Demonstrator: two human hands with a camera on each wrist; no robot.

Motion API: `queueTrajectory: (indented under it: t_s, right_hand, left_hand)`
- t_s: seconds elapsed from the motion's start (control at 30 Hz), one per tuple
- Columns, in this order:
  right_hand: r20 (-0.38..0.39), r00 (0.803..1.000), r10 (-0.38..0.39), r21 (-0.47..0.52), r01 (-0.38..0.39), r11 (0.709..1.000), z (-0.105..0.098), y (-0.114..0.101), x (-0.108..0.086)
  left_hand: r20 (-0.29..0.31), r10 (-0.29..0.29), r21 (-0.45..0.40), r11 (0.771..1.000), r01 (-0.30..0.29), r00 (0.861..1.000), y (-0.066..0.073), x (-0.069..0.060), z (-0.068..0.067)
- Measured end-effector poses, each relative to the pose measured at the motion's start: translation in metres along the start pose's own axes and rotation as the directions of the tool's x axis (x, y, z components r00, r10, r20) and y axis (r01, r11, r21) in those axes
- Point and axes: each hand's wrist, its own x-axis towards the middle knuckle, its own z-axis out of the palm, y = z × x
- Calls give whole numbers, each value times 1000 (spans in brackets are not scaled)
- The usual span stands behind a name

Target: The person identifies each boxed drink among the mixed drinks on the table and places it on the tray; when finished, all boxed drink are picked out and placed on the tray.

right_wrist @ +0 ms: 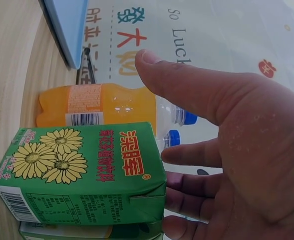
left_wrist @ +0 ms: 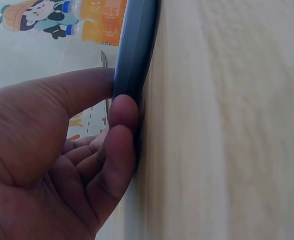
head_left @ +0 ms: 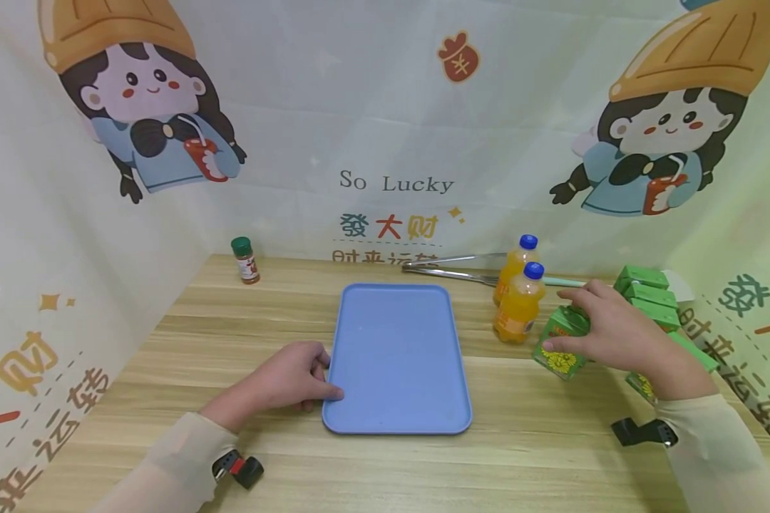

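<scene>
A wood-grain tabletop [head_left: 398, 470] carries a blue tray [head_left: 398, 356]; the left hand [head_left: 289, 377] pinches its left edge in a thumb-up grip. Metal tongs [head_left: 445, 273] lie behind. The right hand [head_left: 616, 331] arches over a green carton [head_left: 560, 360], grip spread, thumb clear. Two bottles [head_left: 518, 306] filled with orange drink stand just beside; more cartons [head_left: 654, 296] crowd the right. A green-capped jar [head_left: 247, 265] stands back left.
</scene>
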Motion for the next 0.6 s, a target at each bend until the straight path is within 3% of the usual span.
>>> queueTrajectory:
  t_s: [0.43,0.6]
  right_hand:
    - [-4,1000,-17,-19,17,1000,-2,3,0]
    - [5,1000,11,-21,-11,1000,-1,4,0]
  left_hand:
    - [0,-30,-13,999,30,1000,1,-1,0]
    - [2,-34,-25,999,35,999,1,-1,0]
